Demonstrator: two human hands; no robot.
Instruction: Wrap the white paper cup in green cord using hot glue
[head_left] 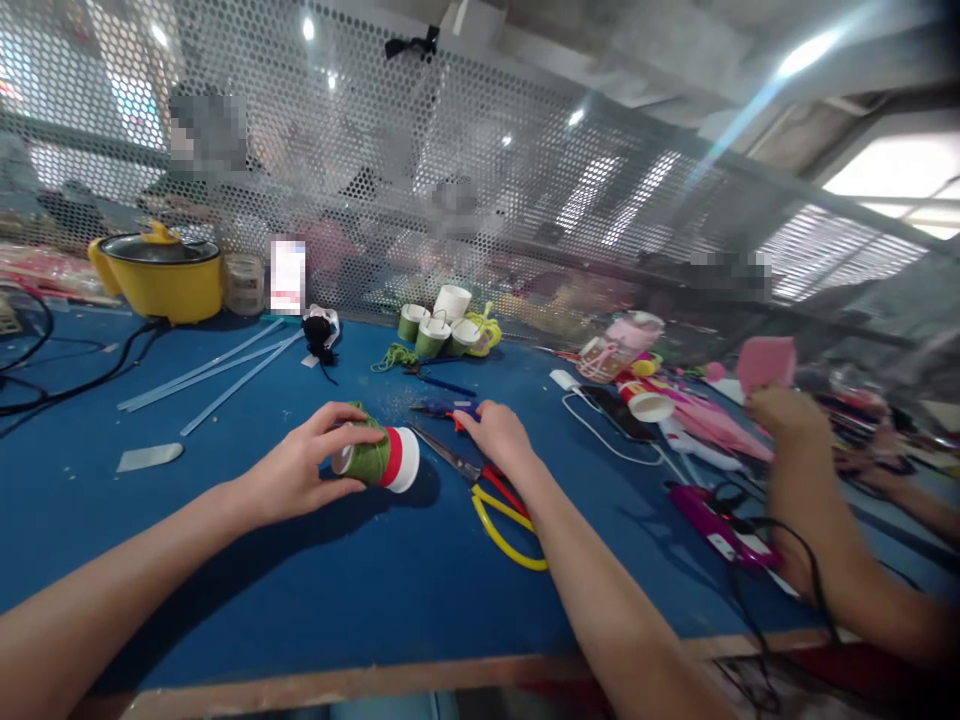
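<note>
My left hand (311, 465) is closed around a white paper cup (407, 460) lying tilted on its side above the blue table. Green yarn and a red band wrap the cup's wall. To the right, my right hand (501, 438) has its fingers on a small blue glue gun (463, 408) with an orange trigger and a dark nozzle pointing left. My palm hides the rear of the gun. Large scissors (469, 470) with red and yellow handles lie between my hands, partly under my right forearm, blades toward the cup.
Several green-wrapped cups (433, 338) stand at the back by the mesh partition. A yellow electric pot (169, 275) and clear strips (217, 370) are left. Right are a phone (619, 412), a purple power strip (720, 525) and a co-worker's arm (814, 490) holding something pink.
</note>
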